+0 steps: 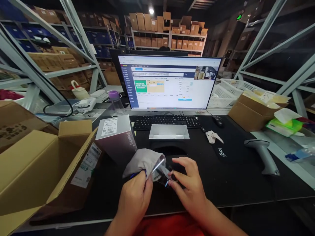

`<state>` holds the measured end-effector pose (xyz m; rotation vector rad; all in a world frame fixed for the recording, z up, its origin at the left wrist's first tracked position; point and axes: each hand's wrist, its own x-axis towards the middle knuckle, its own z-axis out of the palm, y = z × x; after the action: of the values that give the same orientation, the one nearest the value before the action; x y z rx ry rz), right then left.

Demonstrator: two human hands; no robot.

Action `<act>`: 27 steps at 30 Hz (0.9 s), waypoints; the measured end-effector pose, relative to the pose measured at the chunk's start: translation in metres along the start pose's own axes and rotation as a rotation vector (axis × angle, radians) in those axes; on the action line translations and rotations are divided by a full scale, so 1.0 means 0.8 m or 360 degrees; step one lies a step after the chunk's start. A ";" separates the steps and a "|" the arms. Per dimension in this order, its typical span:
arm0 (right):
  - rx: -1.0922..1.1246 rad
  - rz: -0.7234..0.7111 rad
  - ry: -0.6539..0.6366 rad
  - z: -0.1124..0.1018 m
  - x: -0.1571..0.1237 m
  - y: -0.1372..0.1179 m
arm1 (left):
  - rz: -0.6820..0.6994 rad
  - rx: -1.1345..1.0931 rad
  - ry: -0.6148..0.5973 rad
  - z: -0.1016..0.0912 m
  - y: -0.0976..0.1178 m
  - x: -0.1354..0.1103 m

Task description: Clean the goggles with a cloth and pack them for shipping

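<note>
My left hand [135,196] is closed on a grey soft pouch [142,160] low in the middle of the black desk mat [221,170]. My right hand [188,183] pinches a clear plastic wrapper [161,170] that sticks out of the pouch, its other fingers spread above it. What is inside the wrapper is hard to make out. A silver-grey product box [118,137] stands just left of the pouch.
An open cardboard box [36,164] fills the left. Behind lie a small white tray [169,131], a keyboard [166,121] and a monitor [169,82]. A barcode scanner [264,154], a mouse [218,120] and a carton of packets [253,111] sit to the right.
</note>
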<state>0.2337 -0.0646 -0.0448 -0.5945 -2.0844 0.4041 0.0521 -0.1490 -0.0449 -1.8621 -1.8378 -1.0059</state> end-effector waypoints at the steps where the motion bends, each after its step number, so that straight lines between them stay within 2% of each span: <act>1: 0.0045 0.0007 -0.0082 -0.002 -0.001 0.000 | -0.0026 0.0032 -0.0069 -0.008 -0.002 0.002; 2: 0.0070 0.0016 -0.0127 -0.002 -0.001 0.000 | -0.0071 0.0091 -0.0150 -0.016 -0.002 0.005; 4: 0.0065 0.0031 -0.0091 -0.001 0.001 -0.001 | -0.0207 0.0217 -0.0345 -0.030 0.001 0.007; 6: -0.0011 0.0014 0.0052 0.004 0.004 -0.003 | -0.0375 0.0258 -0.0555 -0.040 0.009 0.006; 8: -0.0124 -0.0077 0.0182 0.011 0.009 -0.006 | -0.0522 0.0262 -0.0681 -0.046 0.017 0.001; 11: -0.0335 -0.0312 0.0318 0.018 0.016 -0.011 | -0.0682 0.0277 -0.0677 -0.052 0.020 -0.009; 14: -0.0541 -0.0568 0.0369 0.016 0.027 -0.011 | -0.0760 0.0207 -0.0540 -0.060 0.013 -0.017; 16: -0.0611 -0.0786 0.0270 0.008 0.039 -0.012 | -0.0765 0.0178 -0.0453 -0.066 0.007 -0.019; 20: -0.0637 -0.1359 -0.0098 -0.007 0.073 -0.021 | -0.0736 0.0313 -0.0415 -0.072 -0.003 -0.019; 22: -0.0644 -0.1491 -0.0228 -0.007 0.091 -0.025 | -0.0705 0.0387 -0.0402 -0.072 -0.007 -0.021; 24: -0.0602 -0.1334 -0.0259 -0.001 0.104 -0.027 | -0.0648 0.0411 -0.0384 -0.072 -0.010 -0.023; 27: -0.0415 -0.0776 -0.0278 0.014 0.115 -0.026 | -0.0620 0.0425 -0.0361 -0.070 -0.009 -0.022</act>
<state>0.1755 -0.0317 0.0221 -0.1840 -2.3778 -0.1011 0.0331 -0.1989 -0.0200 -1.5454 -2.3999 -0.6340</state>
